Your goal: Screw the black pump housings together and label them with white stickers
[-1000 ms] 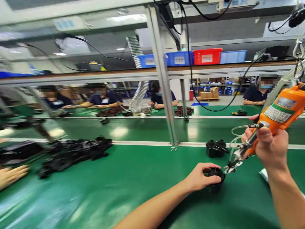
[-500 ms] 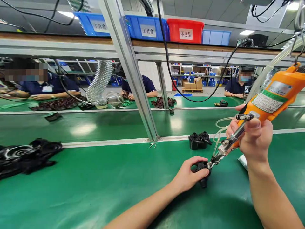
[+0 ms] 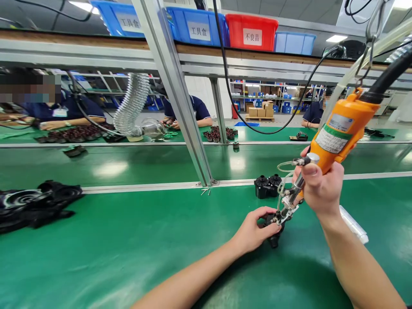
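My right hand [image 3: 322, 184] is closed round an orange electric screwdriver [image 3: 334, 133] with a metal feed nozzle and thin clear tubes. The tool tilts, its tip down at a small black plastic housing [image 3: 273, 241] on the green bench. My left hand [image 3: 255, 229] grips that housing, thumb and fingers on either side of it; the hand and the nozzle cover part of it. Just behind stands another black plastic housing [image 3: 267, 187] with two round tops, touched by neither hand.
Several small screws [image 3: 205, 191] lie by the foot of a metal post [image 3: 175, 94]. Black parts [image 3: 38, 204] are heaped at left. A clear plastic bag [image 3: 353, 223] lies beside my right forearm. Bins [image 3: 252, 36] stand on the overhead shelf. Co-workers [image 3: 201, 109] sit across the belt [image 3: 161, 165].
My right hand has swung the screwdriver leftward and more upright, its tip staying at the housing. More of the plastic bag shows. My left hand keeps its hold.
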Demonstrator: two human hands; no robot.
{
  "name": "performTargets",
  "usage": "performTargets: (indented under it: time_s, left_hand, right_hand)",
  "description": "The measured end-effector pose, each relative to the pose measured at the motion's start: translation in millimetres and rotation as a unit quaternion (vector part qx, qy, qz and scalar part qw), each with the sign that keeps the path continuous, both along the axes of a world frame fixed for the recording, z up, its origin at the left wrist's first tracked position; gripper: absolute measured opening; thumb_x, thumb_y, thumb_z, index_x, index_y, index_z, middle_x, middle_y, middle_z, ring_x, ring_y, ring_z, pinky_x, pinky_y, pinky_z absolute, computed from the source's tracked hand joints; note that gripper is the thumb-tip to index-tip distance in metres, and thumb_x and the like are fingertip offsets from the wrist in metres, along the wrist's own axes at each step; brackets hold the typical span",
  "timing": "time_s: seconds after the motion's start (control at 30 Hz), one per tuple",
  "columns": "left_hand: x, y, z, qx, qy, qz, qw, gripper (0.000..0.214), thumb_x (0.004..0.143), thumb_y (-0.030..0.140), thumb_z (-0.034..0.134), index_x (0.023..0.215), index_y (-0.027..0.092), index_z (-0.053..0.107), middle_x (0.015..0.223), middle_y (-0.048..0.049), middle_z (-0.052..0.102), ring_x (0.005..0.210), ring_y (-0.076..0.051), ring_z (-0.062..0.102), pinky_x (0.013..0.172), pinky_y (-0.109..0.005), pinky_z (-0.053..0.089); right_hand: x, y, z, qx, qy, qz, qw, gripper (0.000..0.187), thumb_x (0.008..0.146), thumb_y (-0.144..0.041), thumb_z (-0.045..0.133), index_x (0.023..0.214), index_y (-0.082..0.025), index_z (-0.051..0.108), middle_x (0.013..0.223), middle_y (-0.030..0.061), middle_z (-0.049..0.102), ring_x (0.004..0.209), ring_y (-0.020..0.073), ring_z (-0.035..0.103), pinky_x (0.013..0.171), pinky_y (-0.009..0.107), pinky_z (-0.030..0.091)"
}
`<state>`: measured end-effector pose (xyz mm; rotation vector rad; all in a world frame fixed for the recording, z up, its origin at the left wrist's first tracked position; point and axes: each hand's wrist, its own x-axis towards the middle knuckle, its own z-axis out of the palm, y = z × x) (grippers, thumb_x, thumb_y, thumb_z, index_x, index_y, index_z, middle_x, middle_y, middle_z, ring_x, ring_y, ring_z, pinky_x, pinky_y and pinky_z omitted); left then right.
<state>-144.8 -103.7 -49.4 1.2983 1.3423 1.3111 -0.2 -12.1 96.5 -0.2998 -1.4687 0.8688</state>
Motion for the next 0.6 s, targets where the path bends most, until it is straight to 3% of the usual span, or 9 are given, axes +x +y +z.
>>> performTargets:
  time_s: [0.23, 0.4, 0.53, 0.6]
  left_hand:
    - [1, -3, 1.6, -0.008, 0.006, 0.003, 1.000, 0.043, 0.080, 0.046, 0.082, 0.108, 0.014, 0.075, 0.097, -0.0062, 0.069, 0.095, -0.023, 0.061, 0.081, -0.029, 0.052]
    - [6, -4, -6.2, 0.005, 0.003, 0.018, 1.000, 0.041, 0.081, 0.046, 0.081, 0.106, 0.016, 0.075, 0.098, -0.0060, 0.069, 0.095, -0.023, 0.061, 0.079, -0.029, 0.051]
    - [2, -7, -19.9, 0.054, 0.036, 0.088, 0.994, 0.043, 0.082, 0.049, 0.081, 0.113, 0.021, 0.071, 0.108, -0.0059, 0.067, 0.102, -0.024, 0.060, 0.096, -0.036, 0.048]
    - [-6, -7, -24.7, 0.075, 0.007, 0.063, 0.995, 0.055, 0.084, 0.054, 0.077, 0.129, 0.024, 0.065, 0.121, -0.0080, 0.064, 0.112, -0.027, 0.058, 0.102, -0.039, 0.046]
  right_hand:
    - [-11, -3, -0.5, -0.013, -0.032, -0.038, 0.999, 0.053, 0.077, -0.070, 0.077, 0.081, -0.020, 0.059, 0.059, -0.0027, 0.054, 0.049, 0.0122, 0.048, 0.047, 0.028, 0.047]
    - [-10, 2, -4.3, -0.033, -0.017, -0.043, 0.998, 0.052, 0.076, -0.067, 0.079, 0.086, -0.020, 0.061, 0.059, -0.0028, 0.055, 0.048, 0.0124, 0.048, 0.046, 0.027, 0.046]
    - [0, 9, -0.5, -0.040, 0.022, -0.047, 0.998, 0.052, 0.075, -0.061, 0.082, 0.097, -0.018, 0.062, 0.064, -0.0016, 0.058, 0.049, 0.0131, 0.051, 0.045, 0.027, 0.046]
    - [11, 12, 2.2, -0.017, 0.029, -0.064, 0.997, 0.051, 0.077, -0.061, 0.080, 0.100, -0.019, 0.062, 0.068, -0.0011, 0.058, 0.051, 0.0136, 0.053, 0.046, 0.028, 0.047]
